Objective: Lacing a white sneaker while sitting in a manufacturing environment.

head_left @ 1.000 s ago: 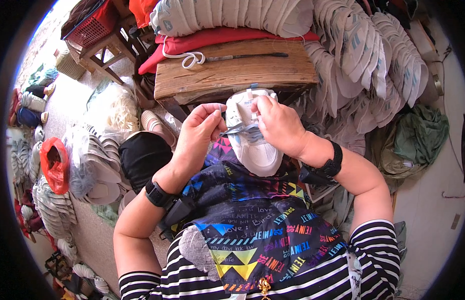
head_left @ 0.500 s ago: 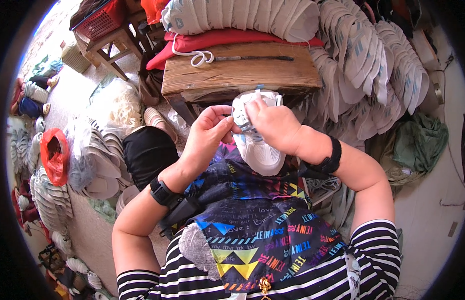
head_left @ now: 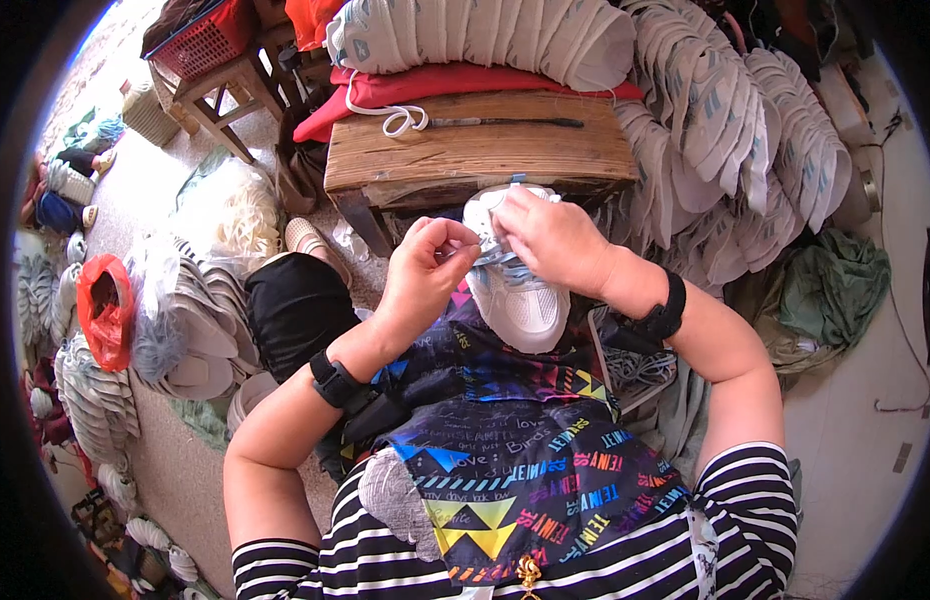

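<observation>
A white and light-blue shoe upper lies on my lap against the near edge of a wooden stool, its rounded toe toward me. My right hand comes over its right side, fingers curled down on the eyelet and tongue area. Just beside the left edge of the upper is my left hand, thumb and forefinger pinched together. Whatever sits in that pinch is too small to make out. Under the upper is a dark, colourfully printed apron.
On the wooden stool lie a white lace loop, a thin dark tool and a red cloth under a row of stacked uppers. More uppers hang at right. Laces lie near my right forearm.
My left hand's pinch has turned and drawn slightly away from the upper. My right hand's fingers have shifted a little on the upper, which stays in place.
</observation>
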The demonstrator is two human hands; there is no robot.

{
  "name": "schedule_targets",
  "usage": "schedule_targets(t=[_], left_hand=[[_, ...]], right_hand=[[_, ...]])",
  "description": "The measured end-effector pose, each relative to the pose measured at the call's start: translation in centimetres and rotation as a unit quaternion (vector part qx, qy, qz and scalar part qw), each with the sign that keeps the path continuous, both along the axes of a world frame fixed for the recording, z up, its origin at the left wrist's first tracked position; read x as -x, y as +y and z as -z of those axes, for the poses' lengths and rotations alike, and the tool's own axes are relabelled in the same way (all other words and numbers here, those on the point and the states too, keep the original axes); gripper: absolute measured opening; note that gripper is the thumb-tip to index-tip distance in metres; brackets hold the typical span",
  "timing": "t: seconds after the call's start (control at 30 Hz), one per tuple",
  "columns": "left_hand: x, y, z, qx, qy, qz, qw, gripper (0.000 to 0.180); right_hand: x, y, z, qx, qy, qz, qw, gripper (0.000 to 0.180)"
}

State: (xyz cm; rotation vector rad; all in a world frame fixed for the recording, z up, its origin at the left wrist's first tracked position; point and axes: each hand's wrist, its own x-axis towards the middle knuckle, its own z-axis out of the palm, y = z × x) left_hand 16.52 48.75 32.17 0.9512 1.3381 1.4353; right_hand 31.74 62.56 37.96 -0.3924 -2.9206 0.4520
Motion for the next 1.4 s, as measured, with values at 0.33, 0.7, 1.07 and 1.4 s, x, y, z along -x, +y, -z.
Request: schedule_targets(t=[0.33, 0.7, 1.07, 1.4], left_hand=[[-1.4, 2.5, -1.9, -0.086, 0.481, -0.033, 0.872, 0.009], [-2.3, 2.5, -3.4, -0.065, 0.388, -0.002, 0.919, 0.016], [-2.3, 3.1, -3.5, -0.109, 0.58, -0.001, 0.807, 0.014], [-2.5, 4.3, -3.4, -0.072, 0.582, 0.014, 0.81, 0.018]], right_hand=[[8.7, -0.1, -14.5, 0.336, 0.463, -0.092, 0.815, 0.005], [7.5, 0.9, -15.5, 0.184, 0.495, -0.055, 0.847, 0.009], [6.8, 2.6, -15.1, 0.092, 0.53, -0.027, 0.842, 0.007], [4.3, 4.1, -12.9, 0.077, 0.473, 0.039, 0.877, 0.007]])
